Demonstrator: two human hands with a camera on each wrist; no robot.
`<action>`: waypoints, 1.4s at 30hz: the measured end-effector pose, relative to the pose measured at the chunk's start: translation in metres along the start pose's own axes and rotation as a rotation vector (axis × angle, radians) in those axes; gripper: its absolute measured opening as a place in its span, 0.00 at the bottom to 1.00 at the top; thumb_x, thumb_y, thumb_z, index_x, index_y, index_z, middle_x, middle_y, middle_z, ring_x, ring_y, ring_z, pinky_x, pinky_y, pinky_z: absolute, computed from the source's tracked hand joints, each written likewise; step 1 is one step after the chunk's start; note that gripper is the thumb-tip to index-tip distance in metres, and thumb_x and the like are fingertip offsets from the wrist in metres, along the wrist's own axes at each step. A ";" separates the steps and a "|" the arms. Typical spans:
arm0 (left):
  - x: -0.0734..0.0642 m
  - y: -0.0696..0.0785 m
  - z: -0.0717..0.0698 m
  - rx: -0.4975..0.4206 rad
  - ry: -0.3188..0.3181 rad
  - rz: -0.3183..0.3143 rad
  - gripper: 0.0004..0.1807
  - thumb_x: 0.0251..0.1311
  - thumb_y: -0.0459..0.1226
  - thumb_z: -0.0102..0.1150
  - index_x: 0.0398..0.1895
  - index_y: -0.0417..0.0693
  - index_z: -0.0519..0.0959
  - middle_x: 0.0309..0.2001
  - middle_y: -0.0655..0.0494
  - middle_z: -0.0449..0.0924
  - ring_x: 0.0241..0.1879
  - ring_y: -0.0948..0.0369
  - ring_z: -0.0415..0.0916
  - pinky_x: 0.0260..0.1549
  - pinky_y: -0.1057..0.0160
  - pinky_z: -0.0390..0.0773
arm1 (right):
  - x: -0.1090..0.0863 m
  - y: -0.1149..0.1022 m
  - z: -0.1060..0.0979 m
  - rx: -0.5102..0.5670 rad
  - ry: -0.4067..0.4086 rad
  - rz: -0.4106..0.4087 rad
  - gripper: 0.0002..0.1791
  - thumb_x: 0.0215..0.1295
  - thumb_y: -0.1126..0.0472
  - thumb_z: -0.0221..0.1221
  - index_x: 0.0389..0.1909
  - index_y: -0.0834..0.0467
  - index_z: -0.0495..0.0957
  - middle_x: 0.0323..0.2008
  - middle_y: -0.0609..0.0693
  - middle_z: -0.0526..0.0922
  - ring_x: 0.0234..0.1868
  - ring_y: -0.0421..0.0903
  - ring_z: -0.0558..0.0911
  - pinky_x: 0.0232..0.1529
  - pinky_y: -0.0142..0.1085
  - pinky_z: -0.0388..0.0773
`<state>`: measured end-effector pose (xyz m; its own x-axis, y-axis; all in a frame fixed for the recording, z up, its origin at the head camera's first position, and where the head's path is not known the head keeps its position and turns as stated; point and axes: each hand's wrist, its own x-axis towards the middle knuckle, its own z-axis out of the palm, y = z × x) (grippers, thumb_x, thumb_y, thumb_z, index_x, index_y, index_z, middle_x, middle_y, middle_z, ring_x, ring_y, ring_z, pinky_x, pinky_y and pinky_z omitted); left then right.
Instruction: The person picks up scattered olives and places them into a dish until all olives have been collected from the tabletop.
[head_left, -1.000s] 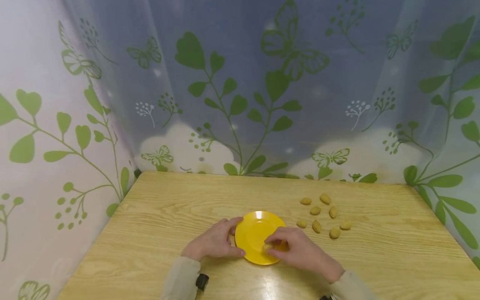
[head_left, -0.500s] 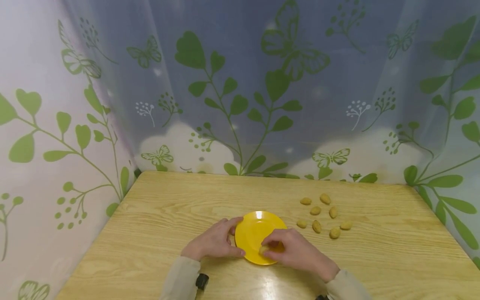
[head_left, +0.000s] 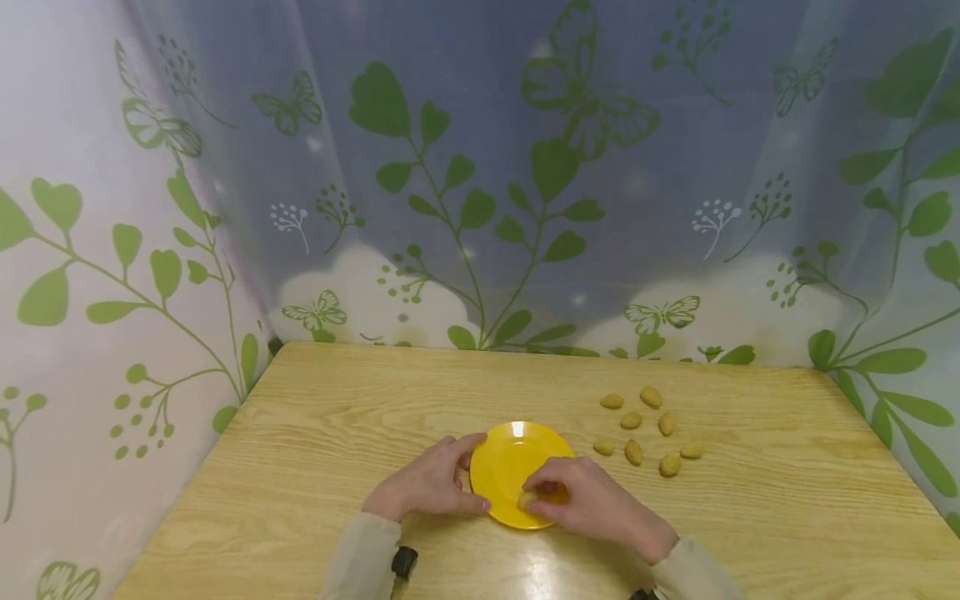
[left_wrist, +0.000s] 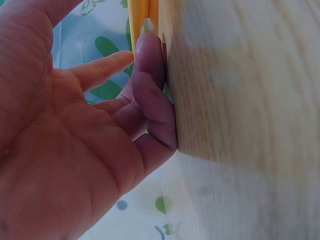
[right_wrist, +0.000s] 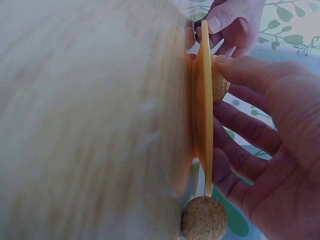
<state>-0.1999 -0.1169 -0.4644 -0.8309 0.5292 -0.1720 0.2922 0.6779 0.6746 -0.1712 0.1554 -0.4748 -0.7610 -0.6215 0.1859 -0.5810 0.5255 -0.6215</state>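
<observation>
A round yellow plate (head_left: pixel 506 467) lies on the wooden table. My left hand (head_left: pixel 427 482) holds its left rim, thumb at the near side and index finger at the far side; the other fingers curl against the tabletop in the left wrist view. Over the near part of the plate, my right hand (head_left: pixel 592 500) pinches a walnut (right_wrist: pixel 220 82) between thumb and fingers. The right wrist view shows that walnut right at the plate's upper face, partly hidden by the thumb. The remaining fingers of this hand reach over the plate.
Several more walnuts (head_left: pixel 632 452) lie scattered on the table (head_left: pixel 360 400) to the right of and beyond the plate. One walnut (right_wrist: pixel 205 217) shows close by the plate's edge in the right wrist view. A curtain (head_left: pixel 480 208) with leaves and butterflies stands behind the table.
My right hand has shifted slightly left with the walnut over the plate, then stayed still. My left hand and the plate have kept their place.
</observation>
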 end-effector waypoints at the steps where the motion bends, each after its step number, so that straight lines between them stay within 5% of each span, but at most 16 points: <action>1: 0.000 0.000 0.000 0.000 0.000 0.004 0.53 0.49 0.51 0.77 0.78 0.46 0.62 0.46 0.57 0.77 0.32 0.66 0.71 0.33 0.69 0.75 | 0.000 0.000 0.000 0.001 0.001 -0.001 0.09 0.68 0.52 0.67 0.43 0.52 0.87 0.40 0.42 0.89 0.39 0.32 0.82 0.43 0.32 0.82; 18: 0.001 0.002 -0.002 -0.019 -0.001 -0.015 0.54 0.48 0.50 0.77 0.78 0.46 0.61 0.46 0.56 0.75 0.30 0.65 0.72 0.32 0.69 0.74 | -0.001 0.003 -0.003 0.072 0.010 0.009 0.09 0.66 0.55 0.68 0.44 0.53 0.86 0.41 0.44 0.89 0.40 0.35 0.83 0.44 0.32 0.83; 42: 0.000 0.001 -0.001 -0.025 -0.016 -0.029 0.54 0.50 0.49 0.77 0.79 0.47 0.61 0.48 0.55 0.74 0.31 0.64 0.71 0.32 0.69 0.74 | -0.028 0.013 -0.031 0.151 0.210 0.064 0.10 0.67 0.56 0.68 0.47 0.53 0.86 0.45 0.51 0.88 0.43 0.49 0.85 0.38 0.32 0.82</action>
<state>-0.1998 -0.1168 -0.4627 -0.8309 0.5178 -0.2035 0.2559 0.6806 0.6865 -0.1666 0.1976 -0.4646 -0.8472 -0.4472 0.2868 -0.4922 0.4573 -0.7407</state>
